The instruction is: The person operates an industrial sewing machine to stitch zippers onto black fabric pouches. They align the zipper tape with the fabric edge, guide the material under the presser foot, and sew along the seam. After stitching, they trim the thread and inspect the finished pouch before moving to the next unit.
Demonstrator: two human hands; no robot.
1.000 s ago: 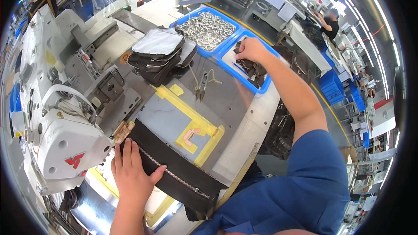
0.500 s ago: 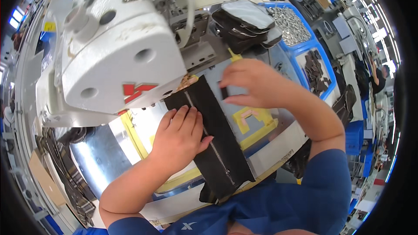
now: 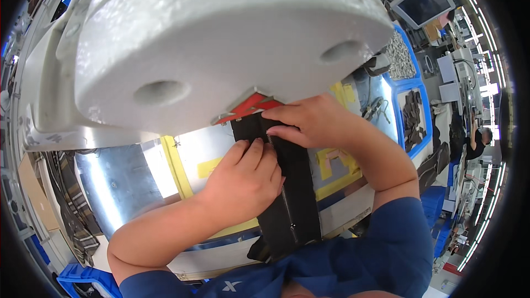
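Observation:
A long black fabric panel (image 3: 302, 187) with a metal zipper (image 3: 286, 204) runs from below the sewing machine head (image 3: 221, 60) toward my body. My left hand (image 3: 245, 179) rests on the panel's left side with bent, bunched fingers, gripping the cloth beside the zipper. At the panel's far end my right hand (image 3: 317, 121) has thumb and forefinger brought toward each other over the cloth. Whatever lies between those fingertips blends into the black fabric. The needle area is hidden behind the machine head.
Blue trays at the right hold metal pieces (image 3: 400, 58) and dark scraps (image 3: 412, 118). Small tools (image 3: 377, 108) lie near them. Yellow tape (image 3: 175, 166) marks the shiny table. Striped cloth (image 3: 77, 209) hangs at the left; a screen (image 3: 424, 3) stands far right.
My right hand has brought the small dark piece in its fingers to the panel's far end. The left hand's fingers have bent and bunched. The machine head looms larger, hiding more.

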